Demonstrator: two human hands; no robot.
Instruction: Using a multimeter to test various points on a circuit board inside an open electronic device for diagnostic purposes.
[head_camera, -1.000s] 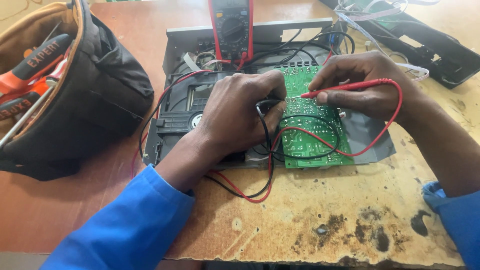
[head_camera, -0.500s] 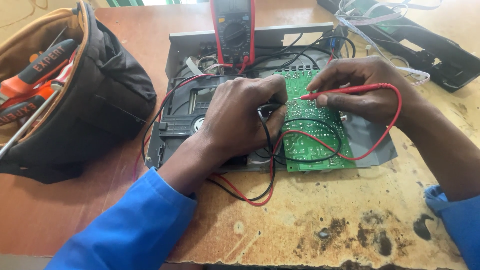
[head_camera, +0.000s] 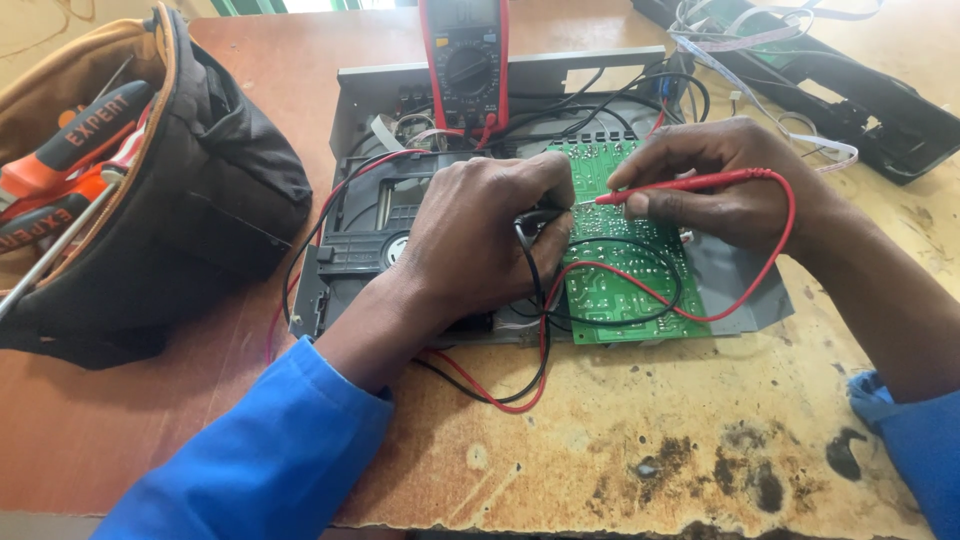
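Note:
A green circuit board (head_camera: 620, 285) lies in an opened disc player chassis (head_camera: 370, 250) on a worn wooden table. My left hand (head_camera: 480, 235) is curled around a black test probe (head_camera: 530, 218), pressing its tip at the board's left edge. My right hand (head_camera: 725, 185) pinches a red test probe (head_camera: 680, 185), with the metal tip touching the board's upper part. Red and black leads (head_camera: 545, 330) loop over the board and run back to a red-cased multimeter (head_camera: 465, 60) propped upright behind the chassis.
A black and tan tool bag (head_camera: 140, 200) with orange-handled tools stands at the left. A second black device (head_camera: 850, 90) with white ribbon cables lies at the back right. The table surface near the front edge is stained and chipped.
Both hands hold their probes on the board as before; only small shifts of the view, which sits slightly closer now.

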